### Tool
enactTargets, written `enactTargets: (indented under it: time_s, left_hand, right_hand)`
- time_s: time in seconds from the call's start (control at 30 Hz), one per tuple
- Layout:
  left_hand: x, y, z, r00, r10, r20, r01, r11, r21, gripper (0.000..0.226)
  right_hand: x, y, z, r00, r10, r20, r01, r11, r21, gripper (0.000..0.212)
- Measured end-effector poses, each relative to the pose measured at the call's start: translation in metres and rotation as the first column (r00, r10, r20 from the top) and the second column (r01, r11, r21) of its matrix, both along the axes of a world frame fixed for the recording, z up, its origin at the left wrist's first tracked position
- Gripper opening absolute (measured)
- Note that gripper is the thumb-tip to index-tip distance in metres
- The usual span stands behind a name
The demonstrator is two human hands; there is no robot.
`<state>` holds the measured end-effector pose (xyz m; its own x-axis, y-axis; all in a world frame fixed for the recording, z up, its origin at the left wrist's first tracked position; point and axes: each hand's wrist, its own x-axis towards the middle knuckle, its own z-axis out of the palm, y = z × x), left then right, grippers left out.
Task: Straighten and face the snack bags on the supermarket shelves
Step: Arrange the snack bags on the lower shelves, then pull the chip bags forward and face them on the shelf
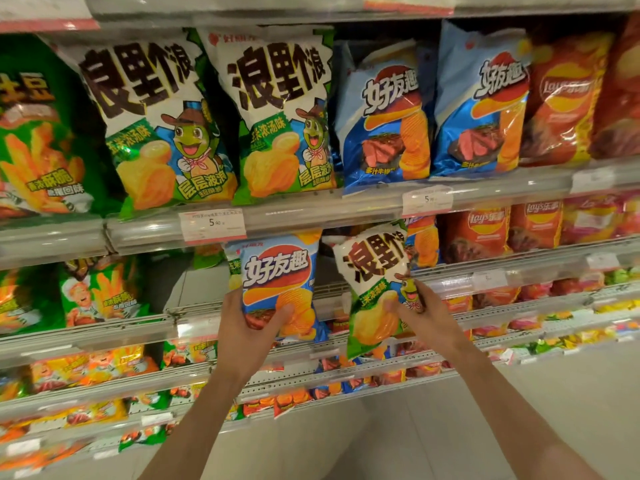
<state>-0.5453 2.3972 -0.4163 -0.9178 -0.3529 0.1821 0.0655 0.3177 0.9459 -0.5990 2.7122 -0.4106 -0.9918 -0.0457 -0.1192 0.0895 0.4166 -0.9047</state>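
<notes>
My left hand (251, 323) grips the lower part of a blue chip bag (277, 271), held upright in front of the second shelf. My right hand (420, 315) grips a white-and-green snack bag (372, 271) with a cartoon turtle, tilted a little to the left, just right of the blue one. Both bags face me and hang in front of a gap on the second shelf (325, 292). On the shelf above stand two matching white-and-green bags (156, 126) (280, 116) and two matching blue bags (384, 116) (481, 102).
Green fry bags (38, 133) fill the left of the upper shelf and the shelf below (100, 292). Red Lay's bags (561, 98) stand at the right on both levels. Clear rails carry price tags (212, 225). Lower shelves hold small packets; pale floor lies below.
</notes>
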Motion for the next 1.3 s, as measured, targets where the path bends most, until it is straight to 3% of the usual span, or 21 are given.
enactTargets:
  time_s: [0.2,0.33,0.5,0.6,0.9,1.0,1.1,1.3]
  left_hand:
    - [-0.022,0.051,0.0,0.994,-0.099,0.038,0.1,0.995,-0.008,0.067]
    - [-0.047,0.076,0.003,0.996,-0.09,0.009,0.09,0.993,-0.079,0.066]
    - [-0.088,0.085,-0.002,0.999,-0.044,0.019,0.047,0.986,-0.161,0.102]
    - [-0.109,0.092,-0.001,0.999,-0.029,0.031,0.034,0.985,-0.169,0.109]
    - [-0.132,0.104,0.002,1.0,0.01,0.027,-0.007,0.993,-0.116,0.099]
    - [-0.123,0.096,-0.002,0.979,-0.148,0.139,0.156,0.987,-0.045,0.101]
    - [-0.112,0.085,-0.009,0.93,-0.311,0.194,0.317,0.948,-0.002,0.095]
    - [-0.128,0.088,0.001,0.967,-0.232,0.11,0.232,0.973,0.006,0.082]
  right_hand:
    - [0.009,0.025,0.007,0.987,-0.156,-0.04,0.154,0.987,-0.034,0.032]
    - [0.012,0.032,0.003,0.967,-0.25,-0.051,0.245,0.965,-0.095,0.041]
    - [0.008,0.034,-0.002,0.956,-0.289,-0.047,0.284,0.954,-0.097,0.05]
    - [0.005,0.034,-0.004,0.959,-0.28,-0.049,0.276,0.958,-0.08,0.053]
    - [0.003,0.029,-0.004,0.968,-0.241,-0.065,0.235,0.968,-0.094,0.055]
    - [0.003,0.029,-0.008,0.968,-0.241,-0.062,0.234,0.966,-0.108,0.059]
    - [0.005,0.024,-0.004,0.967,-0.246,-0.066,0.236,0.963,-0.127,0.044]
    - [0.004,0.021,-0.002,0.97,-0.231,-0.071,0.217,0.962,-0.163,0.032]
